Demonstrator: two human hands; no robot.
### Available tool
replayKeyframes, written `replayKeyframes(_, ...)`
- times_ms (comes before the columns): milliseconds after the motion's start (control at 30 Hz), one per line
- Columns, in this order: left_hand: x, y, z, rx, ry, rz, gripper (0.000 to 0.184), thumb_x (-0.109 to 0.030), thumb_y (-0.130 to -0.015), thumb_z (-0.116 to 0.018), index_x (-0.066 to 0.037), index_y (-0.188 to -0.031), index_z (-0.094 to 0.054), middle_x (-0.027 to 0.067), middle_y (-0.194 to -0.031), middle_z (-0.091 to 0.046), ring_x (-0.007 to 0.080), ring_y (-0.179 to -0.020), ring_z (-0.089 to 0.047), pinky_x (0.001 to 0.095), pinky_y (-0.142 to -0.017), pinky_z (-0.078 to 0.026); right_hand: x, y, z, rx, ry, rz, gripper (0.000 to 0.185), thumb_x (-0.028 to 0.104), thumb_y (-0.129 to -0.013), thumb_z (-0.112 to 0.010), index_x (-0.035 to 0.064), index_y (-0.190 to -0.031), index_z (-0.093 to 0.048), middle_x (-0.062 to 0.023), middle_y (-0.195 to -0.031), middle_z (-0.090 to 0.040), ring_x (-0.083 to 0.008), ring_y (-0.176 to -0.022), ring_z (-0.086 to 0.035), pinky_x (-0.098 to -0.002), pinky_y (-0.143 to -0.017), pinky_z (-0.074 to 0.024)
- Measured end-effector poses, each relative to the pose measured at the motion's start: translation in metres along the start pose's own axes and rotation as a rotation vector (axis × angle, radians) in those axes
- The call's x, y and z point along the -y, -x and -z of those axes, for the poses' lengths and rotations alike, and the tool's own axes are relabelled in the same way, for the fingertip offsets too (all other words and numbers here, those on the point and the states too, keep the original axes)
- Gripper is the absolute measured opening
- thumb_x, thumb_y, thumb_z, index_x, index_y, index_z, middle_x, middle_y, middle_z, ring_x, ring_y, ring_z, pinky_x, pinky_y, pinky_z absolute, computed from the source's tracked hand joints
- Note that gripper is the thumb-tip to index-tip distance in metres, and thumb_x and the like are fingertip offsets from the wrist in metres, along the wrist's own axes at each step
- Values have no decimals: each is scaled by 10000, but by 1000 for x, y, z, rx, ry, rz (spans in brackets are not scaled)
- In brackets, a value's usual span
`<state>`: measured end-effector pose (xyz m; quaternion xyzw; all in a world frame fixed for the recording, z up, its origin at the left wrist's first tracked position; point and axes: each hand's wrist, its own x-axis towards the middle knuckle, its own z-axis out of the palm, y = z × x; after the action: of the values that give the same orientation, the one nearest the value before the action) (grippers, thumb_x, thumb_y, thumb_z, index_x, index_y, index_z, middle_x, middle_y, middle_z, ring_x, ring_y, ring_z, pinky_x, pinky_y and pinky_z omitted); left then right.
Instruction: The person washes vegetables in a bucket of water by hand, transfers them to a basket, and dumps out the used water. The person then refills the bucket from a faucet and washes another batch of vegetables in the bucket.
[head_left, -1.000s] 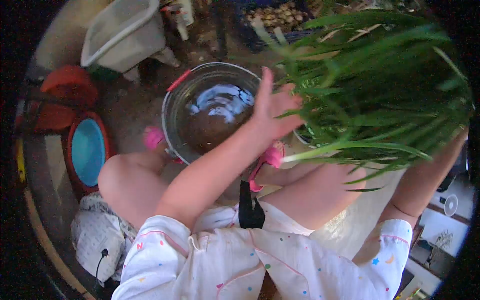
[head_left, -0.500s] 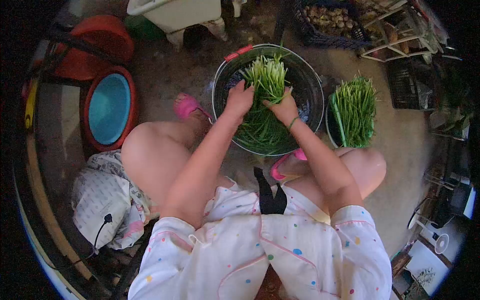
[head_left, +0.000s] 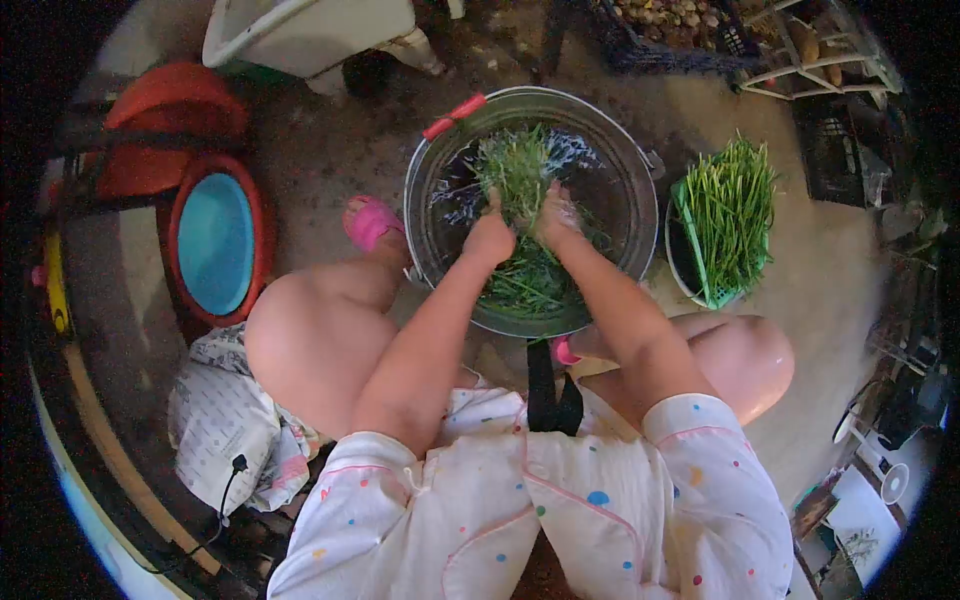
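Observation:
A round metal bucket [head_left: 412, 190] with a red handle grip [head_left: 453, 116] stands on the floor between my feet, with water in it. My left hand [head_left: 490, 236] and my right hand [head_left: 558, 216] are both down inside it. Each is closed round one side of a bunch of garlic chives [head_left: 516, 172], which lies low in the splashing water. More loose green leaves [head_left: 535, 285] float nearer me. My right fingertips are partly hidden by water and blur.
Right of the bucket, a container holds more garlic chives [head_left: 730, 220]. At left stand a blue basin [head_left: 215, 243] inside a red one and a larger red tub [head_left: 175, 120]. A white sink [head_left: 315, 35] and a dark crate [head_left: 680, 58] are farther back.
Both hands have lowered the garlic chives into the water, which now splashes round them. The leaves' pale ends, clear before, are now wet and blurred. The whole view has shifted slightly.

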<state>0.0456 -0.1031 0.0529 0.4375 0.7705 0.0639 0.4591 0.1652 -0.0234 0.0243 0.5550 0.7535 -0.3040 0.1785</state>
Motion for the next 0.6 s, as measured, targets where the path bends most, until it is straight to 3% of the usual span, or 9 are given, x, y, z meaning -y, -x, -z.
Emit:
replayKeyframes(67, 10, -12, 1, -22, -156, -80, 598, -125, -859, -572, 36, -1377, -321, 271, -1132, -606, 412, -965, -620, 456, -798, -509, 9, 15, 27, 127, 120, 36, 925, 508, -796, -679, -27, -1435, -278, -249, -1480, -315, -358, -1349, -355, -416, -1089, -345)
replayKeyframes(133, 2, -7, 13, -54, -173, -87, 376, -119, -861, -560, 39, -1202, -585, 232, -1065, -655, 390, -913, -653, 451, -737, -540, 3, 22, 37, 80, 147, 132, 712, 424, -848, -646, -23, -1356, -425, -260, -1330, -490, -395, -1253, -462, -458, -1034, -392)
replayKeyframes(200, -39, 21, 50, 56, -489, -36, 228, -99, -840, -567, 15, -995, -689, 219, -1034, -670, 364, -950, -662, 447, -772, -546, -2, 39, 63, 146, 198, 242, 602, 335, -830, -657, -28, -1278, -487, -254, -1198, -544, -401, -1161, -514, -472, -979, -418)
replayKeyframes(267, -54, 27, 63, -16, -551, -60, 194, -91, -816, -585, -22, -941, -717, 203, -1027, -678, 347, -985, -661, 459, -790, -541, -5, 63, 107, 286, 310, 493, 388, 157, -795, -680, -39, -1123, -611, -242, -934, -651, -412, -977, -618, -499, -868, -472)
replayKeyframes(367, -78, 48, 81, -162, -601, -162, 135, -145, -828, -612, -65, -913, -678, 189, -923, -674, 348, -862, -669, 451, -714, -536, -23, 124, 177, 146, 141, 618, 358, 31, -807, -612, -2, -1164, -616, -232, -1050, -642, -399, -976, -619, -446, -855, -497)
replayKeyframes(400, -88, 57, 84, -210, -612, -183, 147, -169, -842, -613, -62, -920, -678, 183, -886, -678, 341, -809, -678, 440, -680, -534, -32, 142, 205, 115, 71, 744, 366, -3, -831, -573, -10, -1195, -597, -220, -1083, -642, -342, -958, -654, -408, -824, -531)
replayKeyframes(467, -115, 79, 88, -230, -518, -211, 153, -175, -836, -613, -54, -898, -684, 173, -891, -683, 339, -828, -674, 449, -685, -530, -61, 167, 244, 329, -467, 554, 324, 54, -838, -610, -37, -1149, -610, -164, -977, -679, -233, -878, -687, -330, -735, -569)
replayKeyframes(533, -129, 90, 82, -250, -423, -237, 163, -181, -830, -614, -45, -875, -691, 164, -897, -688, 336, -847, -669, 458, -691, -525, -92, 198, 282, 343, -605, 577, 308, 101, -908, -594, -60, -1170, -588, -146, -1046, -663, -187, -898, -670, -302, -781, -575)
replayKeyframes(600, -134, 93, 73, -336, -291, -482, 174, -194, -858, -617, -30, -880, -670, 152, -824, -684, 292, -735, -676, 430, -624, -512, -125, 220, 305, 279, -746, 564, 357, 168, -929, -605, -51, -1208, -564, -130, -1121, -643, -183, -1002, -639, -309, -851, -555)
